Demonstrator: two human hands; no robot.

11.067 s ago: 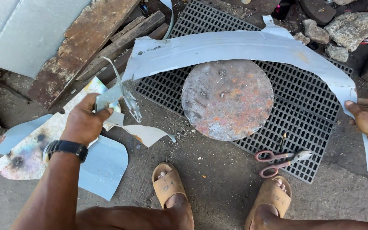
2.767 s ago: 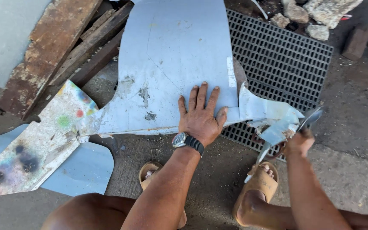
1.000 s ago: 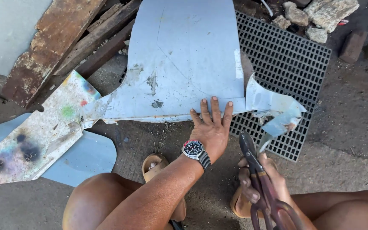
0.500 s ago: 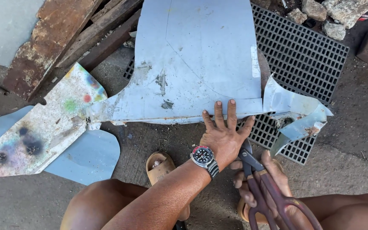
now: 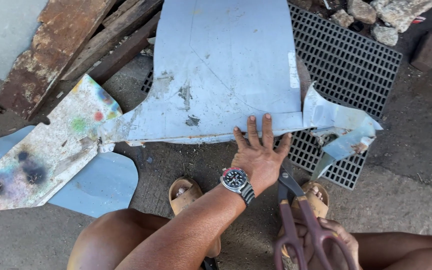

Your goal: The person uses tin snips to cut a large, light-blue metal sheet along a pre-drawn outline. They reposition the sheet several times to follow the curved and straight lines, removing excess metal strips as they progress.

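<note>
The left hand (image 5: 258, 152) lay flat, palm down, fingers (image 5: 267, 127) spread and released, pressing on the lower edge of a large pale-blue metal sheet (image 5: 226, 70). A dark-dialled wristwatch (image 5: 237, 181) sat on that wrist. The sheet rested on the ground, its upper part lying over a black metal grate (image 5: 348, 62); its near edge ran just above the hand, with patches of worn paint and rust along it.

The right hand (image 5: 326, 245) was low in the view, fingers clenched around the reddish handles of a pair of tin snips (image 5: 296, 220) — the blades pointed up toward the left hand, tips just beside its little-finger side, close to the sheet's edge but whether touching it could not be told.

To the right of the hand a curled, torn strip of the sheet (image 5: 338, 127) stood bent upward over the grate. To the left lay a paint-speckled offcut (image 5: 46, 155) overlapping a rounded blue piece (image 5: 101, 185) — both on the concrete floor (image 5: 406, 200). Rusted planks (image 5: 71, 45) leaned at upper left; stones (image 5: 386, 20) sat at upper right. Two tan sandals (image 5: 186, 197) showed beneath the arms.
</note>
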